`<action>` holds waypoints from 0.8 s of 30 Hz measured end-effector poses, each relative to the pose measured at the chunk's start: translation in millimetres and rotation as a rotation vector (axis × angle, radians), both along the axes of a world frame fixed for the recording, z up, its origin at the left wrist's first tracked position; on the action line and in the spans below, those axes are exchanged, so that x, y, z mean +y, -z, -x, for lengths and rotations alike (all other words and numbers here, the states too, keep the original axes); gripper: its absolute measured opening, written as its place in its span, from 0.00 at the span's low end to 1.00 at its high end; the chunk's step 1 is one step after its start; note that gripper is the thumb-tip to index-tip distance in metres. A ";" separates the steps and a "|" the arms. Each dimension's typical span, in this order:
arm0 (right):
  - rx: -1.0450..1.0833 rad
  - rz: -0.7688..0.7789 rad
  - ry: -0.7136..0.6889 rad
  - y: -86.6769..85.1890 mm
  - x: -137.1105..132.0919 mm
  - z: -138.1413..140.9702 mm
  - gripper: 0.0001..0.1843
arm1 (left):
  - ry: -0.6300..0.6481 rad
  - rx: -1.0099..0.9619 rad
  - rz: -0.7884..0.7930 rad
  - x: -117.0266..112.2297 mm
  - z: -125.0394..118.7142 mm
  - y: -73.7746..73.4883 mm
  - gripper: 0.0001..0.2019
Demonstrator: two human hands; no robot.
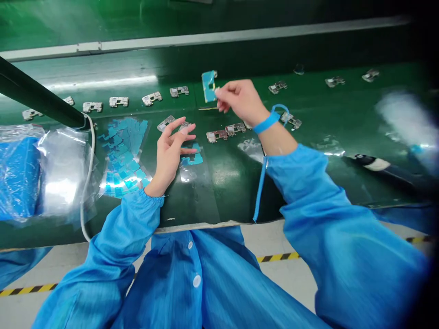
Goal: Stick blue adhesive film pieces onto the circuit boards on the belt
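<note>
My right hand [240,98] pinches the lower corner of a small circuit board with a blue face [208,87], held over the far part of the green bench. A blue strap [266,122] with a coiled cord circles that wrist. My left hand [171,146] has its fingers spread and holds nothing. It hovers between a small metallic circuit board [166,123] and a clear sheet with a few blue film pieces [195,157]. Its fingers partly cover another board. Two more boards, one of them a reddish board [216,136], lie between my hands.
Many blue film cutouts [125,157] lie on clear sheets left of my left hand. A plastic-wrapped blue bundle [18,178], a white cable [89,178] and a dark post [41,93] stand further left. Several boards [119,101] line the bench; a black-and-white tool [373,163] lies right.
</note>
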State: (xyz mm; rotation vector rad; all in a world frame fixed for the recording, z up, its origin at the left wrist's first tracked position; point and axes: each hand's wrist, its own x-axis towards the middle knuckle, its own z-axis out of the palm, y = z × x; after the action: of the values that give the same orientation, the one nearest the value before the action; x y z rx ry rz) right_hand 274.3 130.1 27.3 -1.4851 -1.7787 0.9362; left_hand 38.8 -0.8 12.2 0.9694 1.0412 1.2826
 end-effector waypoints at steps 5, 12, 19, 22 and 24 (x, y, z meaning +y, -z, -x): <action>-0.452 -0.070 0.036 1.7 77.3 -3.4 0.15 | -0.049 0.001 -0.011 5.3 8.5 -6.1 0.11; -0.344 0.013 -0.070 0.1 82.9 11.3 0.13 | -0.055 0.002 -0.020 13.9 18.1 -1.1 0.07; 0.587 0.152 -0.093 -21.0 -37.2 80.2 0.17 | -0.036 -0.146 -0.229 17.9 0.2 12.7 0.35; 0.580 0.250 -0.117 -21.5 -88.8 86.7 0.24 | -0.024 -0.185 -0.300 10.4 -7.3 2.8 0.22; 0.305 0.047 -0.052 -9.2 -106.8 73.4 0.32 | -0.064 -0.248 -0.199 8.7 -8.9 -1.2 0.23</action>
State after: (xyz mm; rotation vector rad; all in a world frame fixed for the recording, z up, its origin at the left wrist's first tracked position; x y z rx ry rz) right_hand 200.9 23.2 36.5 -1.2511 -1.5879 1.1701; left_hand 47.7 7.8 13.4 0.9024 0.7688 1.5386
